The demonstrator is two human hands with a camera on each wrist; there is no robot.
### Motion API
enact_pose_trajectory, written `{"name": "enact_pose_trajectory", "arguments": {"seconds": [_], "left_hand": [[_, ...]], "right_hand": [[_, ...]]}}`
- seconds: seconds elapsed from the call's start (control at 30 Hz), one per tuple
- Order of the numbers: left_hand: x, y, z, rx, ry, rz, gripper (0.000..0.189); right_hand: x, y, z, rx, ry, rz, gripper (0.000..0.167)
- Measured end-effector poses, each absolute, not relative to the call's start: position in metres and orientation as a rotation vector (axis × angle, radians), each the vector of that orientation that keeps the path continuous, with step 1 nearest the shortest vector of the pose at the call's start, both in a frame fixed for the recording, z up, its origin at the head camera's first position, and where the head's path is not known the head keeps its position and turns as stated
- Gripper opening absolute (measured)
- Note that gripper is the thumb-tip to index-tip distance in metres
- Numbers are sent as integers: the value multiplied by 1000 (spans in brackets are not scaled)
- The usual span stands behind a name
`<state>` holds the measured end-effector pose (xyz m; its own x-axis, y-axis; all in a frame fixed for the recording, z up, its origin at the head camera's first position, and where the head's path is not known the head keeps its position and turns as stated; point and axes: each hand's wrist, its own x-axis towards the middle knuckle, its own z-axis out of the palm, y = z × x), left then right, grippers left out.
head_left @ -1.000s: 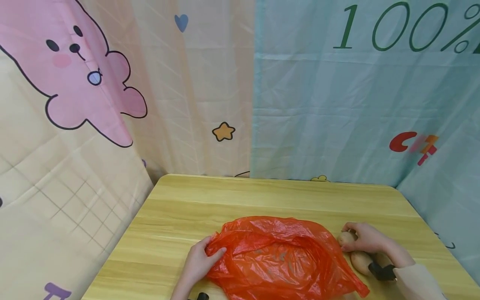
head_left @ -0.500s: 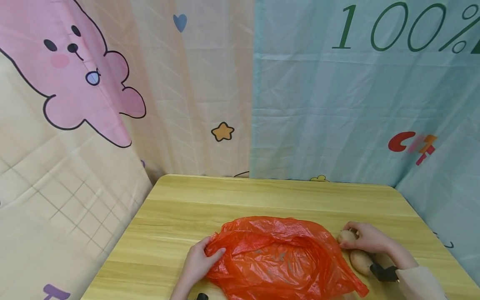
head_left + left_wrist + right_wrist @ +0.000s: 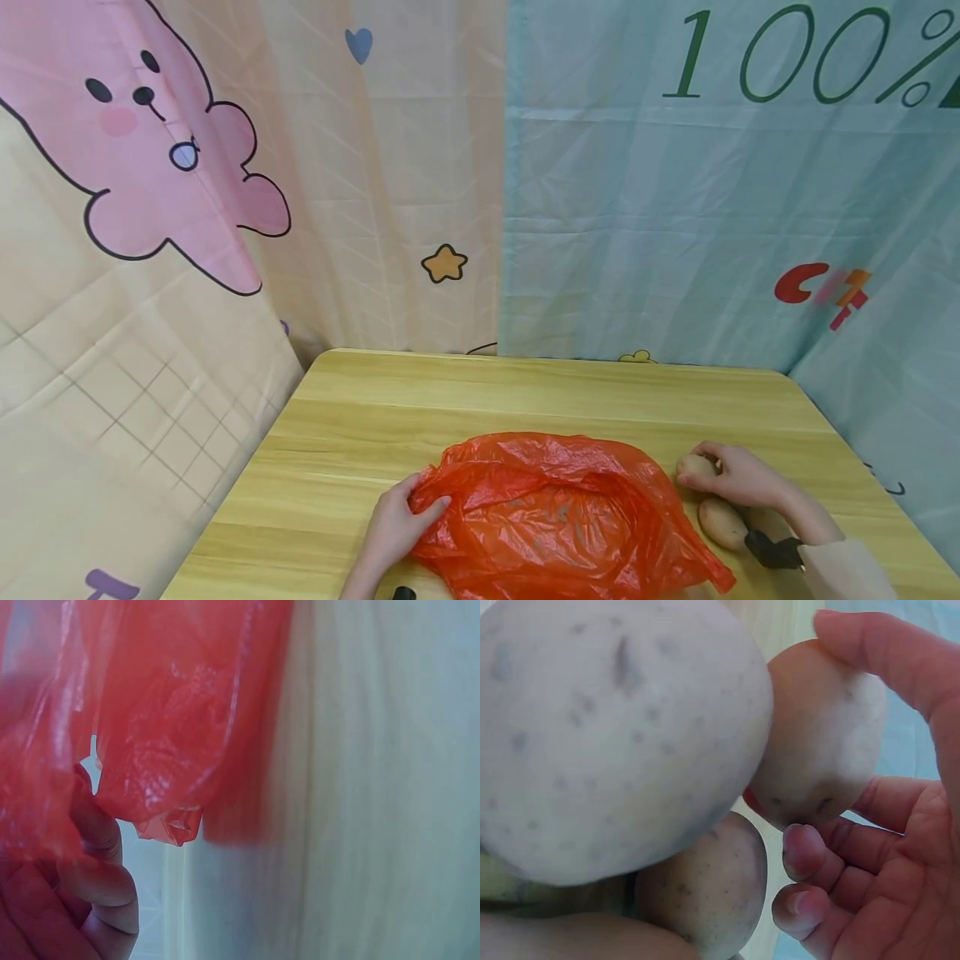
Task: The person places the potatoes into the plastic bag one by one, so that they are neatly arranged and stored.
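One potato [image 3: 819, 735] sits gripped in the right hand [image 3: 744, 478]; the left hand [image 3: 397, 518] holds the red bag [image 3: 555, 529]

Wrinkled, see-through red plastic bag [image 3: 551, 529] spread on the tabletop [image 3: 360, 408], left edge in the left hand [image 3: 400, 521]; pale, dark-marked potato [image 3: 694, 468] gripped in the right hand [image 3: 742, 477], near the bag.

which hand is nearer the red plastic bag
Left. The left hand grips the left edge of the red plastic bag, while the right hand is just beyond the bag's right side, holding a potato.
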<state>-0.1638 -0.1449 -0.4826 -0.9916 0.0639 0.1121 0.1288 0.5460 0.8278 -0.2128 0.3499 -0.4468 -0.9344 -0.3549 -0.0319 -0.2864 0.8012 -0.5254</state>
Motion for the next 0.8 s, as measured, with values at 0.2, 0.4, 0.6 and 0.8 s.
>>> {"name": "enact_pose_trajectory", "arguments": {"seconds": [0.2,0.4,0.6,0.8], "left_hand": [[-163,-144,-482,-181,-2704,-1465,54],[-165,-145,-482,-163,-2712,-1478,53],[-164,-144,-482,-184,-2716,-1478,53],[-165,-145,-482,-172,-2721,-1483,55]], "right_hand": [[-211,348,-446,-437,2893,-811,40],[-211,343,-442,-381,2964,-833,47],[-211,339,-440,-335,2991,-836,47],[-212,338,-441,-342,3048,-810,48]]}}
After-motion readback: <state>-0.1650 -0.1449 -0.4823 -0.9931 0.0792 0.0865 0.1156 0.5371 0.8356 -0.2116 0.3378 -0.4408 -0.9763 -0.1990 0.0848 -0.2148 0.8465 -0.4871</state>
